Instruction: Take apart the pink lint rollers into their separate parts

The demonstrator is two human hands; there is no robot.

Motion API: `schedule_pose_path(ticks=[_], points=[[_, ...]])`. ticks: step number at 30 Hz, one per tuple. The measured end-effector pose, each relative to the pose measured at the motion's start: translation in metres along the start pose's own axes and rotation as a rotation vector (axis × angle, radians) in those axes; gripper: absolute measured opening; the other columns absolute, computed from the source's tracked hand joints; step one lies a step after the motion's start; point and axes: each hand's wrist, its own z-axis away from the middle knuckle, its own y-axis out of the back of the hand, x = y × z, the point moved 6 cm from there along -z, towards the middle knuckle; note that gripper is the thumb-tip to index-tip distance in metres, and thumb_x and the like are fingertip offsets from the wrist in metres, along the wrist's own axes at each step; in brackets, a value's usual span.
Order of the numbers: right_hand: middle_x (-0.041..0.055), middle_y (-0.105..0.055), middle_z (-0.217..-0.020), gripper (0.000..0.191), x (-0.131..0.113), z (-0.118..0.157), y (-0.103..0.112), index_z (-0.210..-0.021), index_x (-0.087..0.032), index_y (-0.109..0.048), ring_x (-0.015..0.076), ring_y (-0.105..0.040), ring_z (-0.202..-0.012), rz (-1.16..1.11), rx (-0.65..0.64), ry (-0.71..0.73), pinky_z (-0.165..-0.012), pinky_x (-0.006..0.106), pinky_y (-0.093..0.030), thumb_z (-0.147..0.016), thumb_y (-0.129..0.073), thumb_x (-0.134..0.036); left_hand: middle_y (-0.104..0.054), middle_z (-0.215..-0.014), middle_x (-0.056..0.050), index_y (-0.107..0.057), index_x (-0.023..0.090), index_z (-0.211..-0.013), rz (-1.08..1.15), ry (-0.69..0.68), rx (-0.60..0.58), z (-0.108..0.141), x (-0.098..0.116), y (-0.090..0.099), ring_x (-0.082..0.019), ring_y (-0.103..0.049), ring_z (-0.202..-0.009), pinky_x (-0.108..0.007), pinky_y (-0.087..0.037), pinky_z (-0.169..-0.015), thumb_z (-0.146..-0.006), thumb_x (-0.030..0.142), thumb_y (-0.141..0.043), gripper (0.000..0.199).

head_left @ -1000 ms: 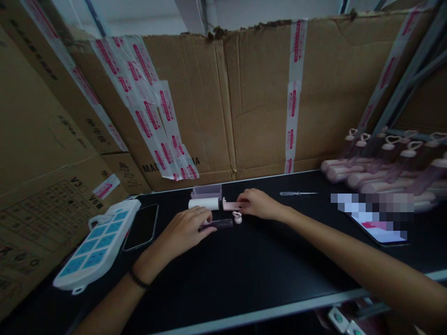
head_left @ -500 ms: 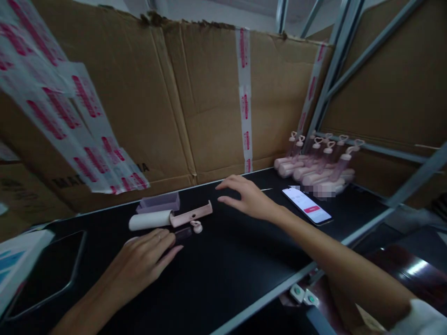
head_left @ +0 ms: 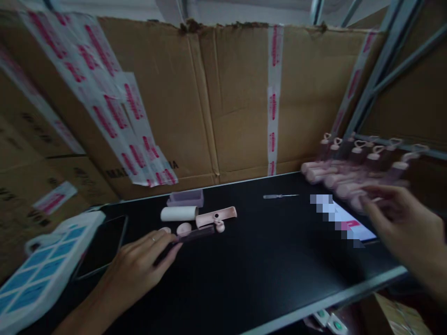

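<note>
My left hand (head_left: 150, 256) is closed, thumb and fingers pinching one end of a translucent dark purple tube (head_left: 197, 233). Just beyond it lie a small round pink cap (head_left: 184, 229), a pale pink shell piece (head_left: 221, 215) with a hole, and a pink heart-loop cap (head_left: 220, 226). A white cylinder (head_left: 179, 213) rests in front of a purple tray (head_left: 185, 198). At the right, my right hand (head_left: 408, 223) is at the nearest pink cylinder (head_left: 356, 201) of a group. Its fingers are curled but smeared by motion, so its grip is unclear.
Several pink cylinders with upright heart-topped tubes (head_left: 375, 158) stand at the back right. A lit phone (head_left: 361, 230) and a small screwdriver (head_left: 275, 196) lie nearby. Far left are a dark phone (head_left: 103, 249) and a white organizer with blue panels (head_left: 52, 265). Cardboard (head_left: 240, 102) walls the back.
My right hand has moved right, from mid-table to the pink cylinders. My left hand shows more of the tube beyond its fingertips. The view has turned left, revealing the screwdriver and more of the organizer.
</note>
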Motion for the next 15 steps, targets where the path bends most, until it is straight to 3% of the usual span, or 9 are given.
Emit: schedule_pose_path(ticks=[3, 5, 7, 9, 11, 15], points=[[0.0079, -0.067, -0.107, 0.043, -0.071, 0.033, -0.068, -0.130, -0.028, -0.060, 0.0239, -0.067, -0.083, -0.135, -0.439, 0.301, -0.070, 0.039, -0.056, -0.095, -0.064, -0.052, -0.074, -0.097, -0.006, -0.066, 0.021, -0.108, -0.025, 0.341, -0.154, 0.025, -0.039, 0.005, -0.025, -0.074, -0.082, -0.034, -0.058, -0.073, -0.099, 0.056, -0.054, 0.038], [0.0120, -0.061, -0.133, 0.055, -0.116, 0.050, -0.108, -0.143, -0.029, -0.053, 0.0291, -0.066, -0.111, -0.173, -0.580, 0.474, -0.089, 0.045, -0.059, -0.094, -0.066, -0.050, -0.071, -0.104, -0.008, -0.062, 0.021, -0.116, -0.033, 0.457, -0.236, 0.036, -0.049, 0.000, -0.027, -0.074, -0.089, -0.036, -0.059, -0.075, -0.094, 0.064, -0.057, 0.049], [0.0141, -0.048, -0.153, 0.068, -0.152, 0.061, -0.143, -0.152, -0.029, -0.044, 0.0352, -0.050, -0.138, -0.148, -0.641, 0.628, -0.110, 0.055, -0.049, -0.092, -0.069, -0.051, -0.065, -0.125, -0.013, -0.054, 0.019, -0.134, -0.037, 0.473, -0.294, 0.037, -0.045, -0.011, -0.032, -0.070, -0.110, -0.041, -0.058, -0.089, -0.091, 0.068, -0.060, 0.066], [0.0167, -0.042, -0.160, 0.078, -0.180, 0.069, -0.172, -0.155, -0.026, -0.041, 0.0377, -0.040, -0.147, -0.129, -0.674, 0.762, -0.115, 0.060, -0.043, -0.089, -0.072, -0.053, -0.059, -0.134, -0.017, -0.041, 0.019, -0.150, -0.049, 0.504, -0.357, 0.034, -0.038, -0.023, -0.036, -0.068, -0.113, -0.044, -0.058, -0.088, -0.088, 0.072, -0.060, 0.085], [0.0192, -0.043, -0.159, 0.081, -0.199, 0.073, -0.194, -0.154, -0.022, -0.044, 0.0391, -0.039, -0.147, -0.126, -0.686, 0.855, -0.113, 0.061, -0.044, -0.086, -0.075, -0.055, -0.059, -0.132, -0.018, -0.033, 0.018, -0.155, -0.057, 0.533, -0.377, 0.027, -0.032, -0.032, -0.037, -0.067, -0.114, -0.043, -0.059, -0.082, -0.088, 0.073, -0.060, 0.091], [0.0198, -0.054, -0.148, 0.072, -0.217, 0.077, -0.225, -0.147, -0.017, -0.051, 0.0374, -0.053, -0.133, -0.136, -0.695, 0.925, -0.102, 0.056, -0.053, -0.089, -0.072, -0.055, -0.059, -0.126, -0.019, -0.025, 0.015, -0.157, -0.061, 0.567, -0.346, 0.015, -0.030, -0.042, -0.036, -0.070, -0.107, -0.038, -0.058, -0.074, -0.088, 0.072, -0.061, 0.097]])
